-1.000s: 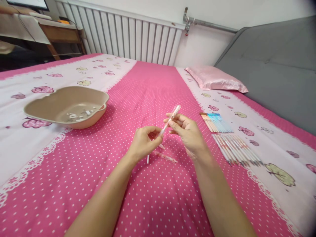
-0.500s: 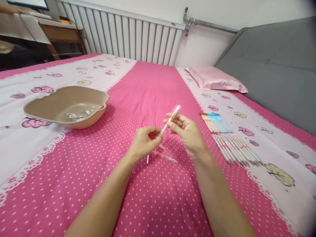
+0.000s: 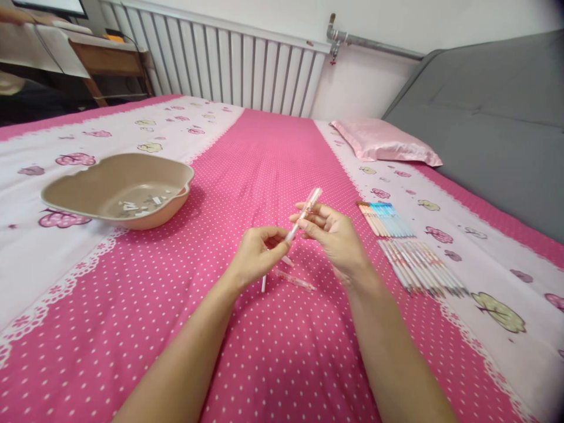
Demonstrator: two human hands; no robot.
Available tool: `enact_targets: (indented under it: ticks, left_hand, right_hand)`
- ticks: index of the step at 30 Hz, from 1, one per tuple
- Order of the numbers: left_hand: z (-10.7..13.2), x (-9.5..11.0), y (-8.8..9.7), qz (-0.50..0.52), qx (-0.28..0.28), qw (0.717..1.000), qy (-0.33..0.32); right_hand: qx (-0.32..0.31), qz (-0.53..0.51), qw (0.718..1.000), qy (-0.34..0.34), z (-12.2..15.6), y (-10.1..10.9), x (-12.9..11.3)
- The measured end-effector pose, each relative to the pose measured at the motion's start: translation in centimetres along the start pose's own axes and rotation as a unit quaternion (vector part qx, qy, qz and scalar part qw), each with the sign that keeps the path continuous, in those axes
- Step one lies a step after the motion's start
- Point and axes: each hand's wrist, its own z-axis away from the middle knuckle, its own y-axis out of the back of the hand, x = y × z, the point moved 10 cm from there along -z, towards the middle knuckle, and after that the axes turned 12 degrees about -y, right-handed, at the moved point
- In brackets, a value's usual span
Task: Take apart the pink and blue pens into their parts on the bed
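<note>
Both hands meet over the pink dotted bedspread [image 3: 282,352], holding one slim pen [image 3: 309,202] with a clear, patterned barrel, tilted up to the right. Its lower end is pinched between the thumb and fingers of my left hand [image 3: 259,252]. Higher up, the fingers of my right hand [image 3: 332,235] close on the barrel. Below them on the cloth lies a clear pen part with a red pattern [image 3: 296,281]. A thin white stick [image 3: 264,284] rests beside it, and another pale piece [image 3: 288,261] shows partly behind my left hand.
A beige basin [image 3: 118,182] with small white and grey bits sits at left. To the right lie a row of pale pens [image 3: 423,267] and a smaller group with blue and brown ends [image 3: 388,219]. Farther back are a pink pillow [image 3: 385,141], a radiator [image 3: 220,59] and another person's arm [image 3: 26,16].
Almost nothing differs. Both hands keep their hold on the pen, with only a very slight shift of the fingers.
</note>
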Motion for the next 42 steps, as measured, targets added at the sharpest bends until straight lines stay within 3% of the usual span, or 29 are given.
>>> enact_targets:
  ticks: [15,33,42]
  left_hand:
    - [-0.1,0.3,0.2,0.010,0.014,1.000,-0.017]
    - [-0.1,0.8,-0.3,0.003,-0.007,0.999,-0.034]
    - [0.0,0.4,0.1,0.069,0.025,0.997,-0.020]
  right_hand:
    - [0.023,0.004,1.000,0.010,-0.1,0.5,0.0]
    - [0.048,0.000,0.998,0.036,0.0,0.8,-0.4]
    - [-0.036,-0.017,0.999,0.024,0.4,-1.0,-0.4]
